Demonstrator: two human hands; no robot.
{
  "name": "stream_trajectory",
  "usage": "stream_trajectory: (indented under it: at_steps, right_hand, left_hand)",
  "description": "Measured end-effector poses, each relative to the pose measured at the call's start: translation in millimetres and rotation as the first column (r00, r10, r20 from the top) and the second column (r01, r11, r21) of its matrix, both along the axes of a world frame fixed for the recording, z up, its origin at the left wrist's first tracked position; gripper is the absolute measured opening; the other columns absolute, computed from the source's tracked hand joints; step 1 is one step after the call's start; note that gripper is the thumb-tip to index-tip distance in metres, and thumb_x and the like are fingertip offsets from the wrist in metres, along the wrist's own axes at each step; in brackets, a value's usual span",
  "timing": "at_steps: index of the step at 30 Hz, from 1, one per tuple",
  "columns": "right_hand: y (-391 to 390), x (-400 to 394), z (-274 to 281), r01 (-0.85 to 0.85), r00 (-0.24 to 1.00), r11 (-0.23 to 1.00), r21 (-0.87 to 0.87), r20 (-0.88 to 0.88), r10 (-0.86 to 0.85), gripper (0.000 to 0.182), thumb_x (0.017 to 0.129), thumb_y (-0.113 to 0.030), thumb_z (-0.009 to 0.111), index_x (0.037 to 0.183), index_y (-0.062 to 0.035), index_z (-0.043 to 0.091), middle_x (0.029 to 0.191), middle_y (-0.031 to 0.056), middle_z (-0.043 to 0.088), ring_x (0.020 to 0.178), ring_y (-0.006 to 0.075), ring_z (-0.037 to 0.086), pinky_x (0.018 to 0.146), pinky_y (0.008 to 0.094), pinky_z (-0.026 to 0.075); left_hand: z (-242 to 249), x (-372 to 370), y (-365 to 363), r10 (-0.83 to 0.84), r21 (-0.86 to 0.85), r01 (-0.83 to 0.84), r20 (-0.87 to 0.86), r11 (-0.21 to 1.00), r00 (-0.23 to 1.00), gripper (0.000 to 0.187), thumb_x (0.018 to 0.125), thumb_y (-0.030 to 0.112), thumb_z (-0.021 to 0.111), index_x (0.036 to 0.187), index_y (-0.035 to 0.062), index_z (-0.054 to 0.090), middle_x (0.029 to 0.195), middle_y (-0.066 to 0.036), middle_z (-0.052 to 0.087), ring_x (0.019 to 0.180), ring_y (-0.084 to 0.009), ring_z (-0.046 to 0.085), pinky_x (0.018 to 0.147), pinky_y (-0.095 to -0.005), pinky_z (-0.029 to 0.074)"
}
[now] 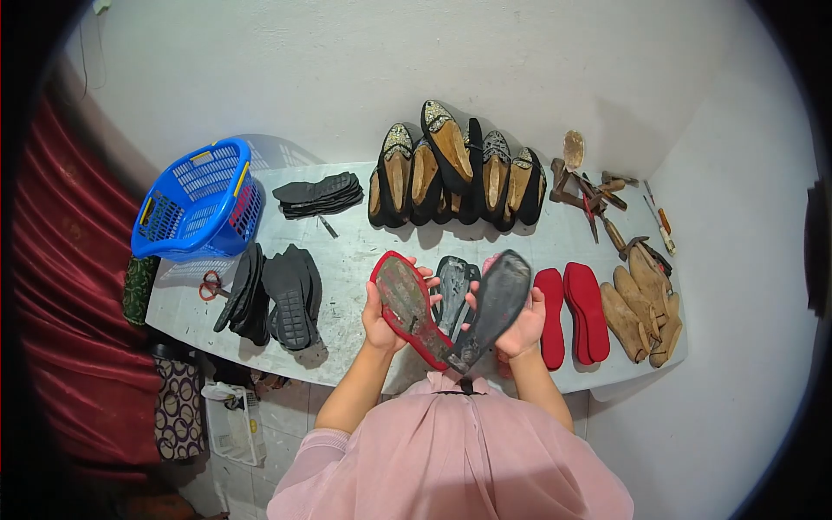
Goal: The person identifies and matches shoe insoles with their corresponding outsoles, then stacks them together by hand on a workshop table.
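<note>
Red-rimmed sole (401,296), glue-smeared face up, is pinched by its side edges between the thumb and fingers of my left hand (386,312), above the front edge of the table (342,264), its long axis slanting away from me to the left. Black outsole (505,288) lies directly to the right of those fingers, pinched likewise in my nearer right hand (523,322), its axis slanting away to the right; the narrow ends converge towards me, wide ends apart, contact at the tips not verifiable.
</note>
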State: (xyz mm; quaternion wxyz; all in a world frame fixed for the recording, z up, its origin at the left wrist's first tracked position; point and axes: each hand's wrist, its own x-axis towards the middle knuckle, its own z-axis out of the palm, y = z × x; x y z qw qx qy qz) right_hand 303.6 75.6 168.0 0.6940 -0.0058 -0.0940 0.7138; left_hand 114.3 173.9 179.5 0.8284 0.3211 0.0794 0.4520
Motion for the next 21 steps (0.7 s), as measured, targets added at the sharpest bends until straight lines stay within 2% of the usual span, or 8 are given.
stream_trajectory:
  at_steps: [2,4,6,8,10,12,14,21]
  right_hand:
    - [-3.4,4.5,0.6,0.046,0.996,0.999,0.002,0.08,-0.046,0.071,0.081,-0.052,0.044,0.137,-0.0102,0.032,0.125,0.0218,0.047,0.105,0.0392,0.054,0.079,0.0635,0.044]
    - [-4.7,3.9,5.4,0.166,0.907,0.985,-0.051,0.399,-0.132,0.072,0.079,-0.049,0.049,0.138,-0.0131,0.03,0.115,0.0169,0.05,0.096,0.0315,0.056,0.077,0.0506,0.049]
    - [-6.5,5.2,-1.9,0.318,0.631,0.948,-0.017,0.75,-0.198,0.072,0.078,-0.046,0.052,0.138,-0.0142,0.029,0.114,0.0141,0.048,0.095,0.0268,0.055,0.077,0.043,0.05]
    - [-10.2,-16.7,42.5,0.445,0.306,0.893,0.061,0.927,-0.216,0.092,0.065,-0.032,0.074,0.14,-0.0121,0.026,0.119,0.0092,0.039,0.106,0.0201,0.045,0.083,0.0307,0.043]
    - [-11.3,-29.7,53.4,0.401,0.135,0.898,0.182,0.957,-0.255,0.104,0.054,-0.031,0.084,0.14,-0.0116,0.028,0.119,0.0105,0.04,0.11,0.0228,0.045,0.09,0.0327,0.04]
    - [-9.6,-38.1,58.8,0.355,-0.137,0.858,0.371,0.929,-0.345,0.096,0.051,-0.034,0.087,0.133,-0.0108,0.042,0.124,0.0151,0.04,0.115,0.0288,0.044,0.096,0.038,0.037]
    - [-7.9,-46.9,60.0,0.332,-0.238,0.841,0.427,0.901,-0.363,0.09,0.05,-0.036,0.087,0.128,-0.0116,0.049,0.125,0.016,0.04,0.116,0.0304,0.043,0.097,0.0393,0.036]
    - [-7.0,-58.1,57.1,0.366,-0.23,0.809,0.459,0.888,-0.399,0.087,0.048,-0.039,0.087,0.123,-0.0101,0.054,0.126,0.0165,0.039,0.119,0.0324,0.041,0.098,0.0409,0.035]
  left_hand:
    - [1.6,2.4,1.1,-0.002,0.051,0.0,0.029,0.999,1.0,0.084,0.083,0.07,0.034,0.133,0.0027,0.033,0.121,-0.018,0.048,0.114,-0.0316,0.049,0.093,-0.0472,0.043]
    - [7.4,5.0,0.3,0.008,0.098,-0.008,0.001,0.995,1.0,0.088,0.08,0.073,0.034,0.133,0.0031,0.032,0.123,-0.017,0.047,0.117,-0.0309,0.046,0.095,-0.0459,0.041]
    - [13.4,8.4,-3.9,0.048,0.163,-0.039,-0.046,0.986,0.998,0.092,0.078,0.075,0.033,0.134,0.0033,0.031,0.125,-0.016,0.045,0.118,-0.0303,0.045,0.097,-0.0449,0.04]
    - [19.2,13.9,-9.0,0.117,0.253,-0.086,-0.108,0.964,0.987,0.095,0.076,0.078,0.033,0.135,0.0035,0.029,0.127,-0.015,0.044,0.119,-0.0296,0.044,0.098,-0.0443,0.038]
    - [22.4,19.7,-14.3,0.166,0.322,-0.122,-0.111,0.939,0.98,0.101,0.071,0.08,0.034,0.136,0.0035,0.027,0.129,-0.013,0.042,0.121,-0.0278,0.041,0.102,-0.0426,0.032]
    - [21.8,27.6,-18.9,0.212,0.367,-0.172,-0.073,0.914,0.974,0.104,0.068,0.081,0.035,0.136,0.0033,0.027,0.13,-0.012,0.042,0.123,-0.0268,0.04,0.104,-0.0418,0.03]
    - [26.4,32.3,-26.6,0.217,0.369,-0.173,-0.079,0.913,0.973,0.109,0.065,0.082,0.036,0.138,0.0034,0.023,0.131,-0.011,0.04,0.124,-0.0254,0.038,0.106,-0.0411,0.027]
    - [24.5,40.6,-41.5,0.146,0.367,-0.119,-0.048,0.922,0.988,0.115,0.059,0.084,0.039,0.14,0.0047,0.019,0.132,-0.01,0.038,0.124,-0.0245,0.037,0.104,-0.0428,0.032]
